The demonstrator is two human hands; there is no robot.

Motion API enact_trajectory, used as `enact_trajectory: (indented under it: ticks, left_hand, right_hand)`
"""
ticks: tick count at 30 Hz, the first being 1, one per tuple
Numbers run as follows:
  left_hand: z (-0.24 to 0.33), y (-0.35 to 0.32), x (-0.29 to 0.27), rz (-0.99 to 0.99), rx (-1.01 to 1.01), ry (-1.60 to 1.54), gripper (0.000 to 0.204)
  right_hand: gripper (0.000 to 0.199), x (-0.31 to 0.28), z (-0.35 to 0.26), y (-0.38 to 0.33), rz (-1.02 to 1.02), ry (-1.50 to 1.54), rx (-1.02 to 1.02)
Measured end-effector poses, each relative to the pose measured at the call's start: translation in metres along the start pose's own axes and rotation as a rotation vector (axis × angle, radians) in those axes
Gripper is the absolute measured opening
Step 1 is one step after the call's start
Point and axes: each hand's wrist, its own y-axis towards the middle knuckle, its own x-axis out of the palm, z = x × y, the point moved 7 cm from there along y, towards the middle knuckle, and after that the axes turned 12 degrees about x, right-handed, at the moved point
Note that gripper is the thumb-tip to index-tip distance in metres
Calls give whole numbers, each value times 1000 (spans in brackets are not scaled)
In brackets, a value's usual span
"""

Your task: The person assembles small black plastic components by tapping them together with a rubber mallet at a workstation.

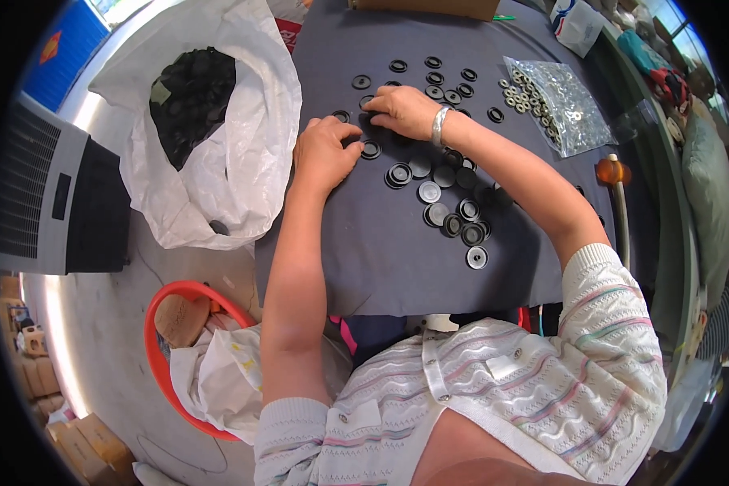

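My left hand rests low over the table's left side, thumb and forefinger curved around a dark round piece that is partly hidden. Just past its fingertips lies a black round cap, and a ringed black cap sits beside the thumb. My right hand, with a silver bracelet at the wrist, reaches in from the right. Its bent fingers close on a black cap mostly covered by the hand. Several more caps lie farther back, and a loose group of caps spreads nearer me, some overlapping.
At left stands a white sack holding many black pieces. A clear plastic bag with small ring-shaped parts lies at right, near an orange-headed tool. A cardboard box stands behind; a red-rimmed basket is below left.
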Motion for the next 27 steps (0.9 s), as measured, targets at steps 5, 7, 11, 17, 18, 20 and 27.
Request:
enact_trajectory:
  ticks: [5,7,11,17,18,20,27]
  left_hand:
    - [0,-5,-3,-138,-17,68,14]
    - [-1,-5,-2,-124,-30,64,15]
    - [21,-3,5,-32,110,-9,19]
    - [22,-7,9,-160,103,42,19]
    - [21,-7,8,-192,83,49,19]
    - [21,-8,5,-198,80,37,19]
    - [18,-7,2,-217,58,15,21]
  right_hand:
    - [28,-31,24,-19,-75,-9,158]
    - [29,-25,21,-35,-123,-74,109]
    - [35,-12,18,-48,-125,-202,23]
    - [25,-14,19,-42,-37,-179,-28]
    - [24,-19,22,-37,21,-133,-9]
    - [23,-13,23,-22,-14,-68,38]
    - [22,-2,33,-1,31,-62,113]
